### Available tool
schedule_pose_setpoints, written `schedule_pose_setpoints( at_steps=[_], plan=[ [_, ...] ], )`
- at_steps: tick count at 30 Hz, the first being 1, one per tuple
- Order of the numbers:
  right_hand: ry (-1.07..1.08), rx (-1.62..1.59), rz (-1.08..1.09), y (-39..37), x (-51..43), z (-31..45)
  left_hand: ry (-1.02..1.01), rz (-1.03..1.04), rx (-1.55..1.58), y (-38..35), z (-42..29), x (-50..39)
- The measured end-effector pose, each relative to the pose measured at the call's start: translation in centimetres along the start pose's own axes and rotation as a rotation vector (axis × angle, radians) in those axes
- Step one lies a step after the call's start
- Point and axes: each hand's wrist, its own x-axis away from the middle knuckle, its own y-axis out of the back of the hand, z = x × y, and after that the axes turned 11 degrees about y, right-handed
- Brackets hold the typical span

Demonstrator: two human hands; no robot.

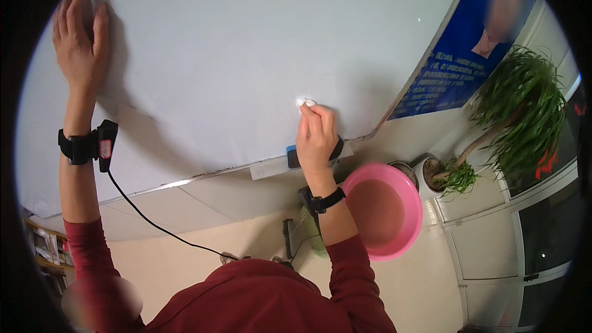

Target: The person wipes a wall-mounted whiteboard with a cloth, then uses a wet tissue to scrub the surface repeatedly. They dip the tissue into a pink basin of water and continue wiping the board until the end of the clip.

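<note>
A large whiteboard point(222, 55) fills the upper part of the head view. My left hand point(81, 32) rests against its upper left, fingers apart and holding nothing. Low on the board at the right, my right hand point(319, 134) pinches a small wad of white material point(305, 101) against the surface; whether it is tissue or cloth I cannot tell. A small dark mark shows beside the wad. Behind my right hand, a blue and black board eraser point(292, 156) sits on the ledge point(268, 168) at the board's bottom edge, partly hidden.
Below the ledge, a pink plastic basin point(413, 222) holds murky liquid. Potted plants point(430, 175) stand beyond it, near a blue poster point(444, 74) with writing. A brush head point(287, 238) and a green container point(314, 236) are by my feet. A black cable runs from my left wrist device.
</note>
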Motion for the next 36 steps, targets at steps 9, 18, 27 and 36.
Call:
schedule_pose_setpoints(
  at_steps=[9, 18, 27, 36],
  plan=[
    [0.009, 0.122, -0.206, 0.8, -8.6, -4.2, 0.025, 0.035, 0.053, 0.3, -0.9, -0.4],
    [0.064, 0.266, -0.046, 2.8, -10.7, -8.6, 0.062, 0.092, 0.024, 0.9, -1.3, -0.7],
    [0.079, 0.282, -0.117, 4.7, -13.4, -9.5, 0.086, 0.105, -0.024, 1.1, -1.5, -0.8],
    [-0.006, 0.366, -0.105, 5.6, -13.5, -10.6, 0.100, 0.113, -0.026, 1.1, -1.3, -0.6]
  ],
)
